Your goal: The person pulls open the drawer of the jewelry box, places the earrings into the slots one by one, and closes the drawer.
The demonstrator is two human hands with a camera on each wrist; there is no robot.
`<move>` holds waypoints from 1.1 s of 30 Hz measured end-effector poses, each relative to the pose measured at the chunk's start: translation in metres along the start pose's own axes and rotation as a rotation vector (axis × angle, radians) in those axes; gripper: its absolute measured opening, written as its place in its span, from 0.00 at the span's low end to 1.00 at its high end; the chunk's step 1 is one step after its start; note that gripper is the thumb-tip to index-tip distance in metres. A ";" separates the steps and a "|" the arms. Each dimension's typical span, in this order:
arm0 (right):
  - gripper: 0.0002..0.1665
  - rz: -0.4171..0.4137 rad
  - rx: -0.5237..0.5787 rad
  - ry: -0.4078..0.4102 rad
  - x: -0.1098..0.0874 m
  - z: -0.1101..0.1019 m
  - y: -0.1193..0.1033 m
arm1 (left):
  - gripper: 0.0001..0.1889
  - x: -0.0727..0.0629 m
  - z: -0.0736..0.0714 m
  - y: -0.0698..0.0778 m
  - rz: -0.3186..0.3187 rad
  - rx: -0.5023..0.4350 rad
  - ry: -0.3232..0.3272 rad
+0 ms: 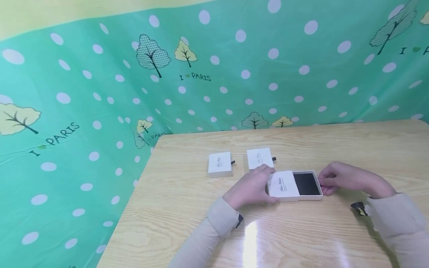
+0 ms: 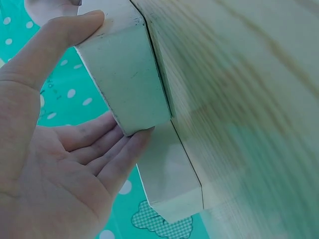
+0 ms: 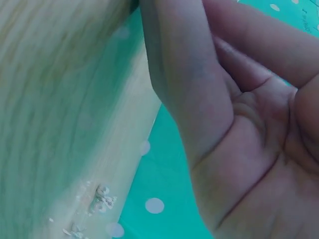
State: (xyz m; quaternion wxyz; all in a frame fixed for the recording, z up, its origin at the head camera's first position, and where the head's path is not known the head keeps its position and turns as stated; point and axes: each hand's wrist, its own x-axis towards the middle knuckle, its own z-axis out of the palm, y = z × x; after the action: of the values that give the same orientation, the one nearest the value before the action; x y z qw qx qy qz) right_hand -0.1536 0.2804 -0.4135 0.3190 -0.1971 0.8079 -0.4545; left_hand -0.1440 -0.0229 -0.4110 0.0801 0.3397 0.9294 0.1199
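A white drawer-style gift box (image 1: 284, 186) with small black print lies on the table, its inner tray (image 1: 311, 197) slid partway out to the right and showing a black lining. My left hand (image 1: 252, 188) grips the box's outer sleeve, thumb on the near side and fingers on the far side. In the left wrist view, the thumb and fingertips hold opposite sides of the sleeve (image 2: 122, 74). At the tray's right end, my right hand (image 1: 348, 180) pinches a small dark pull tab, mostly hidden by the fingers. The right wrist view shows the curled fingers (image 3: 184, 64) but no box.
Two similar white boxes with dark side tabs sit farther back: one on the left (image 1: 219, 163), another (image 1: 259, 157) just behind my left hand. The wooden table (image 1: 174, 208) meets a green dotted cloth (image 1: 207, 74) at its back and left edges.
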 end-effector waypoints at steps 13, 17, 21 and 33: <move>0.12 -0.061 -0.337 0.278 -0.013 -0.013 -0.019 | 0.48 -0.003 0.001 -0.003 -0.006 -0.036 0.010; 0.10 -0.037 -0.469 0.404 -0.014 -0.021 -0.020 | 0.48 -0.004 -0.001 -0.004 -0.002 -0.046 0.017; 0.09 -0.022 -0.550 0.484 -0.013 -0.029 -0.018 | 0.47 -0.005 -0.002 -0.005 0.000 -0.045 0.020; 0.18 0.123 -0.566 0.457 -0.020 -0.044 0.000 | 0.48 -0.005 -0.001 -0.004 0.007 -0.051 0.013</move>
State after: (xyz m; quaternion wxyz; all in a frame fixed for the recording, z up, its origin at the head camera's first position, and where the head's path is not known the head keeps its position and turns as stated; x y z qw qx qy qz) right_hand -0.1700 0.3192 -0.3900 0.0901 -0.1219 0.9624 -0.2252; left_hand -0.1432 -0.0293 -0.4112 0.0825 0.3402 0.9252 0.1462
